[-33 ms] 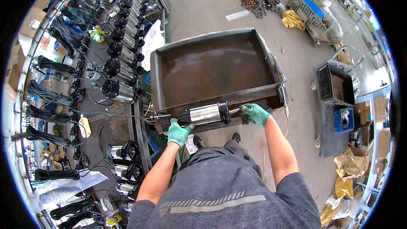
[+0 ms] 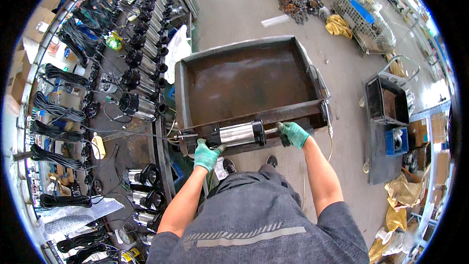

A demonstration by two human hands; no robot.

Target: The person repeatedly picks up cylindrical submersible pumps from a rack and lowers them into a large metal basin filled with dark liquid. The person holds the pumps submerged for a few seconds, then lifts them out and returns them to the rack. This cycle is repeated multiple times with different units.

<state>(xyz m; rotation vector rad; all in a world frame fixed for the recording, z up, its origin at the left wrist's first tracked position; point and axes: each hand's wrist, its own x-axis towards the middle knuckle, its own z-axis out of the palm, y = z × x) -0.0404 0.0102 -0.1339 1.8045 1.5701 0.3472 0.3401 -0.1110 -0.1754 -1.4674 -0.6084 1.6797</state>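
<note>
A motor-like unit (image 2: 236,134), with a silver cylinder and black ends, lies sideways along the near side of a rusty metal tank (image 2: 181,90). My left hand (image 2: 206,155), in a green glove, is closed around its black left end, thumb pointing right. From the right end a thin metal shaft (image 2: 271,130) sticks out. The gloved fingers of my right hand (image 2: 294,135) are pinched at the outer tip of this shaft. Something dark shows under those fingers; whether it is a separate part or the glove's palm is unclear.
On my left a long bench holds rows of similar units (image 2: 138,106) and coiled black cables (image 2: 58,114). A hose (image 2: 330,129) hangs at the tank's right side. Further right stand a cart with a black crate (image 2: 375,99) and a wire basket (image 2: 359,22). Dark round parts (image 2: 299,6) lie on the floor.
</note>
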